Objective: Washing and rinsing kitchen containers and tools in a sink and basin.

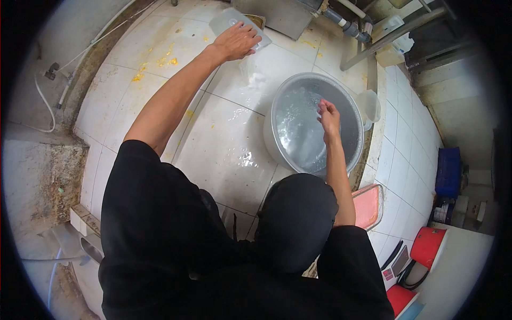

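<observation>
My left hand [238,41] reaches far forward over the wet tiles, its fingers gripping a translucent plastic lid or shallow container [221,21]. Which of the two it is, I cannot tell. A large round metal pot [269,124] stands on the tiles to the right. Rippling water [298,132] in it reflects the light. Over the pot's right part is my right hand [331,122], with loosely bent fingers and nothing visible in them. Whether its fingertips touch the water is unclear.
Wet floor tiles [224,132] carry yellow scraps [172,61]. A clear plastic vessel [369,106] sits right of the pot. A pink tray [366,206] lies near my right forearm. Metal pipes [394,38] and plastic jugs [394,52] are at upper right, red containers [428,247] at lower right.
</observation>
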Tool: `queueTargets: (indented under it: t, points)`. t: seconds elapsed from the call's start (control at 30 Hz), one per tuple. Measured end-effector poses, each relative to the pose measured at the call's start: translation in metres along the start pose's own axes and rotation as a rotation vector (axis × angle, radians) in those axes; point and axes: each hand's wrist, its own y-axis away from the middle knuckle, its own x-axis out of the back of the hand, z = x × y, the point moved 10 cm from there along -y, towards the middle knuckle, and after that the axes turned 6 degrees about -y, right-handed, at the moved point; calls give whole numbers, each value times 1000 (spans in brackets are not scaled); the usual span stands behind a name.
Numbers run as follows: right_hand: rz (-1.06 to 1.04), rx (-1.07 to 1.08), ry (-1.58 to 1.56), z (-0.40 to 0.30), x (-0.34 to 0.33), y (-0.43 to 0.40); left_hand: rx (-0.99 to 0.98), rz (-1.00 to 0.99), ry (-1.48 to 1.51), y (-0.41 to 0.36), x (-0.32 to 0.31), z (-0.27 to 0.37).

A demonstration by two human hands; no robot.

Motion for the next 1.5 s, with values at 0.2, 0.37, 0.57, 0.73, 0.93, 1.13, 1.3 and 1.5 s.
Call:
queueTargets:
  t: [0.2, 0.37, 0.57, 0.73, 0.93, 1.13, 1.3, 1.5]
  points:
    - [118, 207, 422, 7, 24, -23, -91, 160, -291, -4, 14, 20]
    - [202, 76, 688, 42, 52, -45, -37, 195, -175, -9, 19, 15]
    - [186, -476, 112, 160, 47, -21, 223, 86, 541, 1, -14, -27]
    - [-136, -450, -1086, 85, -71, -11, 289, -34, 867, 7, -49, -43]
    - [-792, 1, -705, -141, -150, 19, 211, -106, 772, 9, -36, -45]
    - [-194, 200, -332, -108, -71, -8, 279, -33, 944, 12, -16, -55]
    - [656, 64, 460, 68, 63, -11, 277, -73, 907, 17, -14, -52]
    - [-130, -549, -717, 122, -41, -13, 348, -134, 972, 19, -16, -55]
